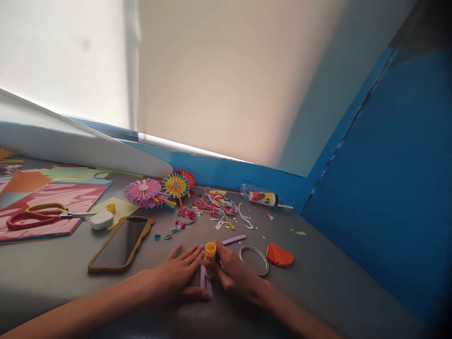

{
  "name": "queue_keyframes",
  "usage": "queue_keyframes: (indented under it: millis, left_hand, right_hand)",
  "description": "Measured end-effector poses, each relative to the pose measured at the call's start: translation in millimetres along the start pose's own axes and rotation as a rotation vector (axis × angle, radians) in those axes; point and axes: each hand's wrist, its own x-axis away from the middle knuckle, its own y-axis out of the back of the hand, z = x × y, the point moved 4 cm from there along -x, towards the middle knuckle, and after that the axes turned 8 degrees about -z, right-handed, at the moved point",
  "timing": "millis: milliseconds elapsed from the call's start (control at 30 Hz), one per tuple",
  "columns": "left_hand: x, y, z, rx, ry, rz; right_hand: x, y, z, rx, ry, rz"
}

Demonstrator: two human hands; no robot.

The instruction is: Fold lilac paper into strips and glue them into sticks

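My left hand (183, 270) lies on the grey table with its fingers spread, its fingertips and thumb at a folded purple paper strip (203, 278). My right hand (231, 270) is wrapped round a glue stick (210, 254) with a yellow end on top, held upright over the strip's right side. The glue stick's lower end is partly hidden by my fingers. Another purple strip (233, 239) lies just beyond my right hand. To the right are a roll of tape (254, 260) and an orange pleated paper fan (279, 255).
A phone (120, 245), scissors (52, 214) on coloured paper sheets (84, 197) and a white case (101, 220) are at left. Paper rosettes (143, 190), paper scraps (215, 205) and a plastic bottle (263, 197) lie near the blue wall (384, 165).
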Motion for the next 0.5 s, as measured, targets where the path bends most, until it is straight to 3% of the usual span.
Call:
queue_keyframes:
  millis: [100, 300, 500]
  left_hand:
    - [-0.7, 1.3, -1.2, -0.016, 0.001, 0.024]
    - [0.4, 3.3, -1.8, -0.040, 0.005, -0.018]
    - [0.0, 5.6, -3.7, -0.053, -0.003, -0.025]
  right_hand:
    - [-0.2, -2.0, -0.8, -0.010, 0.014, 0.030]
    - [-26.6, -1.4, -18.9, 0.042, 0.044, -0.074]
    - [9.7, -4.5, 6.8, -0.006, 0.046, 0.008]
